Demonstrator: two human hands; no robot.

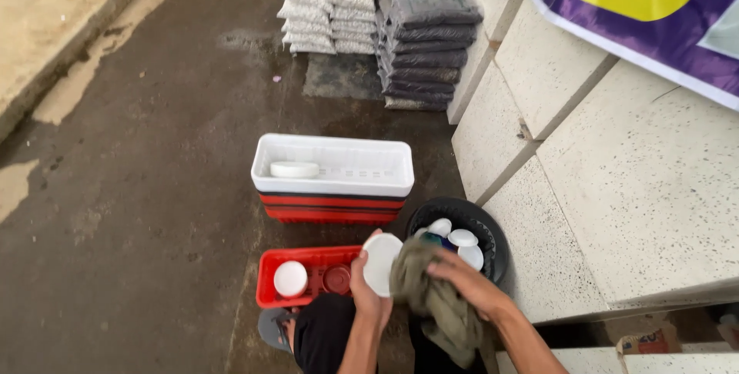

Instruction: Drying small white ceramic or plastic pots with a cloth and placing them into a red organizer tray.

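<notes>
A dark, damp-looking concrete floor (154, 189) carries everything, with a paler sandy strip along its left edge. Low on the floor, near the person's knees, lies a shallow red plastic tray (308, 258), rectangular with rounded corners; a round white lid (290, 278) rests in its left end and a round red disc (336, 279) beside it. Just behind the tray stands a stack of long rectangular planters (332, 189), the top one white and smooth with a white lid (294, 169) inside at its left end, red ones nested beneath. The left hand (366, 285) is curled shut around the lower edge of a round white plastic lid (380, 263), holding it upright just right of the red tray. The right hand (466, 282) is closed on a crumpled olive-green cloth (431, 297), soft and wrinkled, pressed against the lid's face and hanging down between the arms. Behind that hand sits a round black tub (493, 232) holding several more white lids. At the floor's far edge are stacked sacks (385, 28), white woven ones left, grey ones right. Along the right edge runs a speckled terrazzo-like wall (631, 189) of pale slabs.
</notes>
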